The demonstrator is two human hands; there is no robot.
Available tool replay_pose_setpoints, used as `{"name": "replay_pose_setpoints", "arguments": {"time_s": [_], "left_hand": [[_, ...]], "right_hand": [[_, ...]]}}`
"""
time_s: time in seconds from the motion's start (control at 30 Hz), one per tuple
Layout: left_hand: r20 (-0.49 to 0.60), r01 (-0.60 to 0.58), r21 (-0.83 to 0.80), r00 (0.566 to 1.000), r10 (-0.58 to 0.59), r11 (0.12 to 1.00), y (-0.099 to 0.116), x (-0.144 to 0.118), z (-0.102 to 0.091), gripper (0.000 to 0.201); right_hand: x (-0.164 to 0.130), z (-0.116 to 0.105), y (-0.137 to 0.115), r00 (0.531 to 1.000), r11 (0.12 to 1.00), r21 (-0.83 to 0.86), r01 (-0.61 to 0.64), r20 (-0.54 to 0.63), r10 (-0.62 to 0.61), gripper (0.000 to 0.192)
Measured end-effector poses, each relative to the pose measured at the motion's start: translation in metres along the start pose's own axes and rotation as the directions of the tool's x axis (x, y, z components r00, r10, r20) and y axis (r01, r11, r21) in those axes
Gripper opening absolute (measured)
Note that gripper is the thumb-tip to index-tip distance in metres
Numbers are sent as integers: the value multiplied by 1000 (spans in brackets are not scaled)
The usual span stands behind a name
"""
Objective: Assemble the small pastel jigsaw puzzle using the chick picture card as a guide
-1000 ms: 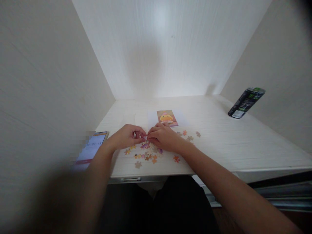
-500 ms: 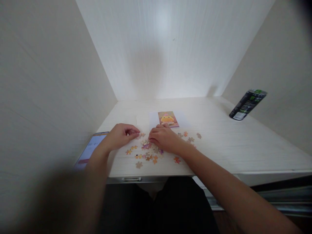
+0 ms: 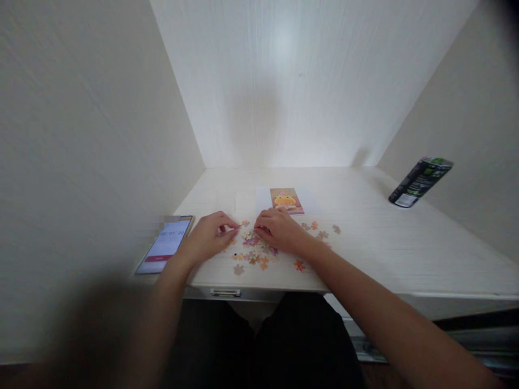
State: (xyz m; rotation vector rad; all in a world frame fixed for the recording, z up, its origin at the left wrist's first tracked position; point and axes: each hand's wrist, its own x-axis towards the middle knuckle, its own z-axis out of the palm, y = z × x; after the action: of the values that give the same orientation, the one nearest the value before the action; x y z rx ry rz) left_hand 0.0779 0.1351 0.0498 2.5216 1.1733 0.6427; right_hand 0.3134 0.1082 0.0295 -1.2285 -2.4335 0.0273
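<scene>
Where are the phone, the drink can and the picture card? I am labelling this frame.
phone (image 3: pixel 165 245), head view, middle of its lit screen.
drink can (image 3: pixel 419 182), head view, middle of its dark side.
picture card (image 3: pixel 286 200), head view, on the yellow figure.

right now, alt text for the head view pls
Two bare hands, left hand and right hand, rest among scattered puzzle pieces on a white desk. A reference picture, phone and can lie around.

Desk (image 3: pixel 385 243): puzzle pieces (image 3: pixel 255 254) at center-front, picture card (image 3: pixel 286 200) at 12, phone (image 3: pixel 165 244) at 9, can (image 3: pixel 419 182) at 2.
</scene>
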Motion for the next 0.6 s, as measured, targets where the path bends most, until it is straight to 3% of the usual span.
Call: {"name": "replay_pose_setpoints", "arguments": {"time_s": [0.13,0.3,0.47,0.6], "left_hand": [[121,-125,17,985,122,992,13,5,7,20],[195,-193,101,966,171,976,13,11,9,22],[200,-224,111,959,199,968,11,11,7,25],[115,-165,97,981,153,982,9,8,4,23]], "right_hand": [[-1,1,-1,999,1000,-18,26,-41,-27,20],[-1,1,-4,998,999,-36,21,-64,-23,23],[-1,-1,-6,998,1000,-4,-14,-69,13,20],[-2,-2,-6,999,999,-30,14,-51,-15,21]]}}
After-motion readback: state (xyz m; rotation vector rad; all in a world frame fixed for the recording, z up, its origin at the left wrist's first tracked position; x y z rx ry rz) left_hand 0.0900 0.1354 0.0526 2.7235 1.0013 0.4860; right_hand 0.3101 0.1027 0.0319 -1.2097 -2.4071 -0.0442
